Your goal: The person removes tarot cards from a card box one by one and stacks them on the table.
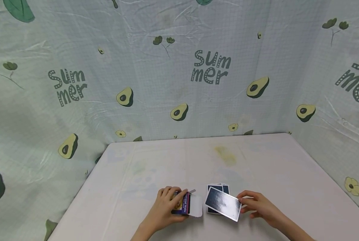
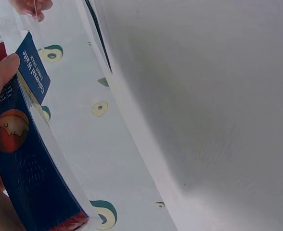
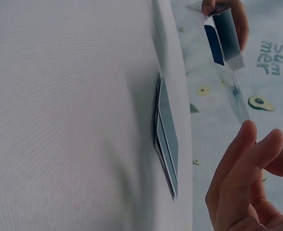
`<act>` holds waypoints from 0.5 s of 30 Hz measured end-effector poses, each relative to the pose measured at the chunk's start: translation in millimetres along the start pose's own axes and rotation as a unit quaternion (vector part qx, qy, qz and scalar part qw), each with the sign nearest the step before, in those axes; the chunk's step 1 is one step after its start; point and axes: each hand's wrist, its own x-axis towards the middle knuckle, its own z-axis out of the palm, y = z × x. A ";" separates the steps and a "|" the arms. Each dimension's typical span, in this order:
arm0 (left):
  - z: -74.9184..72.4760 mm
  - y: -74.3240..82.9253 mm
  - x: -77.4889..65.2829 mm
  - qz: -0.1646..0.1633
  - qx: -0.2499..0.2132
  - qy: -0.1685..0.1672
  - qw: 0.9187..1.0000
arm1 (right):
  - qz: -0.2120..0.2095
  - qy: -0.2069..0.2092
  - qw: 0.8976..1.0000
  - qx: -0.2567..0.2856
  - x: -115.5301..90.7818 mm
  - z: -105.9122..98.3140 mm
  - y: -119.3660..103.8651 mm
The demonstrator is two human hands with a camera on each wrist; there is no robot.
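My left hand (image 1: 165,209) grips a blue tarot card box (image 1: 184,205) near the front of the table. The box's end flap stands open toward the right, and "Universal Waite" is printed on another flap (image 2: 34,67) in the left wrist view. Between thumb and fingers my right hand (image 1: 262,208) pinches a single dark-backed card (image 1: 223,205) by its right end. It is tilted and held over a small pile of cards (image 1: 215,188), partly covering it in the head view. From the right wrist, the pile (image 3: 166,139) lies flat and slightly fanned.
A white tabletop (image 1: 155,167) with a faint yellowish stain (image 1: 225,155) spreads beyond both hands. Pale fabric (image 1: 152,73) printed with avocados and "summer" rises behind it and along both sides.
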 end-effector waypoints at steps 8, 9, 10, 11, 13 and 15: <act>-0.8 -3.5 -0.8 -0.002 -0.002 0.001 1.000 | 0.021 0.011 1.000 0.001 1.7 -5.7 2.6; -1.0 -4.2 -0.8 -0.002 -0.003 0.004 1.000 | 0.026 0.013 1.000 0.001 1.6 -6.0 2.4; -1.3 -4.8 -0.9 -0.002 -0.005 0.007 1.000 | 0.029 0.014 0.999 0.001 1.6 -6.3 2.4; -1.6 -5.4 -0.8 -0.002 -0.007 0.010 1.000 | 0.031 0.015 0.999 0.001 1.6 -6.7 2.5; -2.2 -6.6 -0.6 -0.003 -0.013 0.014 1.000 | 0.033 0.014 0.999 -0.001 1.3 -7.1 2.8; -2.9 -7.5 -0.6 -0.004 -0.017 0.017 1.000 | 0.033 0.011 0.999 -0.001 1.2 -7.3 3.1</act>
